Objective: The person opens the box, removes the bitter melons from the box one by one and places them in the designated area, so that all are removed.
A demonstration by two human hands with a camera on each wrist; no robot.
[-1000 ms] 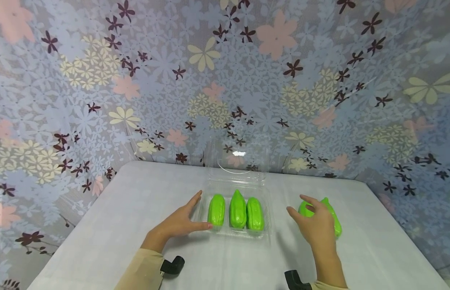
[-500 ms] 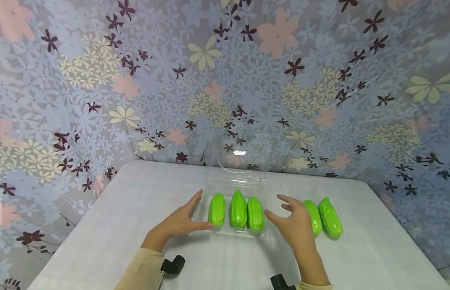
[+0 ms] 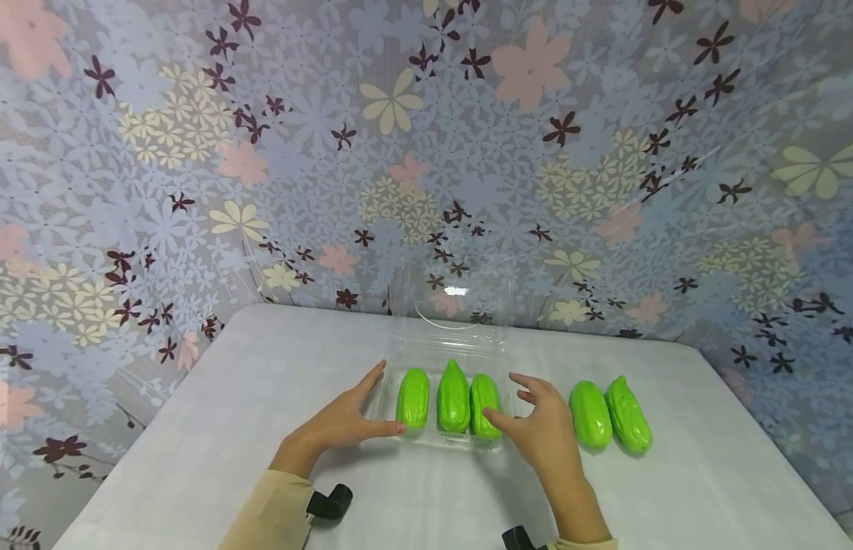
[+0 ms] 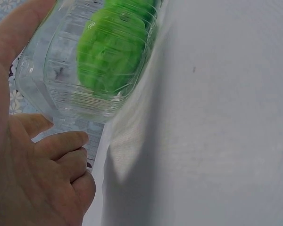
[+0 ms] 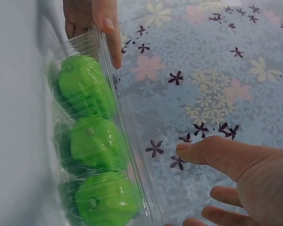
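A clear plastic box (image 3: 432, 416) lies on the table with three bright green, gourd-shaped vegetables side by side inside: a left one (image 3: 413, 397), a middle one (image 3: 453, 397) and a right one (image 3: 484, 393). My left hand (image 3: 340, 420) spans the box's near left corner, thumb at the front rim and index finger along the side. Over the box's right edge, my right hand (image 3: 542, 428) has its fingers spread and holds nothing; its thumb overlaps the right vegetable in the head view. The right wrist view shows that hand (image 5: 254, 188) beside the rim.
Two more green vegetables (image 3: 591, 415) (image 3: 629, 416) lie on the white-covered table (image 3: 316, 336), right of my right hand. The box's clear lid (image 3: 454, 309) stands raised at its back. Flower-patterned cloth (image 3: 426, 153) rises behind the table.
My right hand has moved left from above the two loose vegetables to the box's right edge, uncovering both. The left hand and the three boxed vegetables stay in place.
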